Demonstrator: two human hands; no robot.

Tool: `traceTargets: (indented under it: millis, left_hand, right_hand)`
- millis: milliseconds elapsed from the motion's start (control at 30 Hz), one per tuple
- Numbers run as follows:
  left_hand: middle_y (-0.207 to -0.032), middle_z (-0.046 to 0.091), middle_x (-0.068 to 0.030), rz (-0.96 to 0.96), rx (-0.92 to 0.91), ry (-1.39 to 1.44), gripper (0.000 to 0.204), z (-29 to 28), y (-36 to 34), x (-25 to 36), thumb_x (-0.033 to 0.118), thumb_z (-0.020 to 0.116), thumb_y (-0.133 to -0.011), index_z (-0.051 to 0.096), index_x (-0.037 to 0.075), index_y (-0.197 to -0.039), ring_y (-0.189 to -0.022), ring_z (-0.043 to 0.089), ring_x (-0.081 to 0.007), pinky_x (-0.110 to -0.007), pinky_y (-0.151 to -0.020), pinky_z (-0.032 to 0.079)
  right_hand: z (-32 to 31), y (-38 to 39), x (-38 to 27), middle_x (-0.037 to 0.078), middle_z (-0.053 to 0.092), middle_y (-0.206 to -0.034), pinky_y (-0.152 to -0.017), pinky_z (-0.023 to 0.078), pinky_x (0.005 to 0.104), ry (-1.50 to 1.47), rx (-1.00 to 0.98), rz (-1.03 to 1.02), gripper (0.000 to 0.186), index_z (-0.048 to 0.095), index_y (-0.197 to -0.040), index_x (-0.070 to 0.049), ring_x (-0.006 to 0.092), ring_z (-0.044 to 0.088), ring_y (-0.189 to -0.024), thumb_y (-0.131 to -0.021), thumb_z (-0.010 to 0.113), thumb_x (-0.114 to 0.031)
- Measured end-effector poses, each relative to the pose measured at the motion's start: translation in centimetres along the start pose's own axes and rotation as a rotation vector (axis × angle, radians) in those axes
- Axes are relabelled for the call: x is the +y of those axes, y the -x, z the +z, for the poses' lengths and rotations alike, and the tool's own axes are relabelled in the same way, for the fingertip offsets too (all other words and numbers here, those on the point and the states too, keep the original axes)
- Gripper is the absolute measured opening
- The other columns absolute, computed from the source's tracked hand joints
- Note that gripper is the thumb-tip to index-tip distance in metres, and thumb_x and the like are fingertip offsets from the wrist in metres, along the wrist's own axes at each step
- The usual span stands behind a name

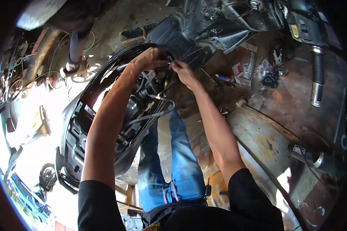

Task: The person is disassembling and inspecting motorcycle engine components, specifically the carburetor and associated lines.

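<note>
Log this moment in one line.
left hand: over scooter | right hand: close beside left | black hose: bent in a loop | grip: unclear

We looked down from the person's head, through the left of two fisheye cameras worn side by side, our view upright and facing forward past the torso [177, 219]. The left hand [150, 58] and right hand [184, 73] lay above our middle, farther from the lens than the black sleeves [98, 206] at the lower edge. Below the hands we took in the jeans [183, 158]; our view reached widely to either side of them, rounding into black. Left of the left hand, glare [52, 127] probably hid some detail.
</note>
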State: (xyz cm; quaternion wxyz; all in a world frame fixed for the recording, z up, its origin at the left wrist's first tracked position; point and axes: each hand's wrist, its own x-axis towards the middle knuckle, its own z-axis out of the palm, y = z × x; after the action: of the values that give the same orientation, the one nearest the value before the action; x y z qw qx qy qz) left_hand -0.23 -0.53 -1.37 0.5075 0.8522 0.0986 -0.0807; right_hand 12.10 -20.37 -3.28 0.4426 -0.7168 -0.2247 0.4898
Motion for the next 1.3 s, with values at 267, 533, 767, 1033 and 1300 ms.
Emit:
traceTargets:
  millis: [267,533,767,1033,1300]
  left_hand:
    - [-0.108,0.071,-0.0176,-0.016,0.048,0.138,0.032,0.0,0.0,-0.1,0.020,0.071,-0.087,0.071,0.003,-0.114,-0.100,0.068,-0.0329,-0.041,-0.087,0.053]
    - [-0.107,0.069,-0.0166,0.126,0.127,-0.010,0.029,-0.4,-0.2,-0.9,0.018,0.071,-0.088,0.073,0.005,-0.113,-0.101,0.068,-0.0306,-0.041,-0.088,0.054]
    - [-0.116,0.067,-0.0163,-0.011,0.023,0.071,0.041,-0.9,-0.2,-0.6,0.024,0.074,-0.085,0.071,0.005,-0.120,-0.111,0.066,-0.0319,-0.041,-0.095,0.053]
    - [-0.123,0.065,-0.0172,0.029,0.038,0.031,0.037,-1.3,0.2,-0.3,0.026,0.074,-0.085,0.072,0.005,-0.116,-0.114,0.063,-0.0355,-0.043,-0.099,0.051]
    - [-0.131,0.060,-0.0204,0.105,0.147,-0.025,0.030,0.0,0.7,-0.3,0.024,0.070,-0.089,0.072,0.005,-0.112,-0.118,0.062,-0.0373,-0.045,-0.100,0.051]
  right_hand:
    - [-0.5,0.2,-1.4,-0.002,0.066,-0.087,-0.082,0.046,0.0288,0.037,-0.069,0.023,0.029,0.069,-0.101,-0.002,0.0084,0.055,-0.085,-0.106,0.058,-0.028]
    - [-0.5,0.5,-2.2,-0.002,0.065,-0.091,-0.086,0.044,0.0268,-0.006,-0.042,0.089,0.025,0.070,-0.104,-0.003,0.0074,0.054,-0.089,-0.107,0.057,-0.025]
    - [-0.6,0.2,-3.2,-0.003,0.066,-0.100,-0.095,0.042,0.0262,-0.013,-0.097,0.172,0.019,0.070,-0.108,-0.005,0.0075,0.056,-0.097,-0.105,0.059,-0.021]
    - [-1.3,0.0,-3.1,-0.004,0.063,-0.097,-0.095,0.039,0.0263,0.075,-0.173,0.145,0.025,0.069,-0.105,-0.006,0.0076,0.051,-0.097,-0.106,0.058,-0.028]
    - [-1.5,0.3,-2.2,-0.005,0.061,-0.094,-0.090,0.041,0.0255,0.006,-0.188,0.123,0.026,0.068,-0.101,-0.006,0.0067,0.050,-0.093,-0.106,0.058,-0.029]
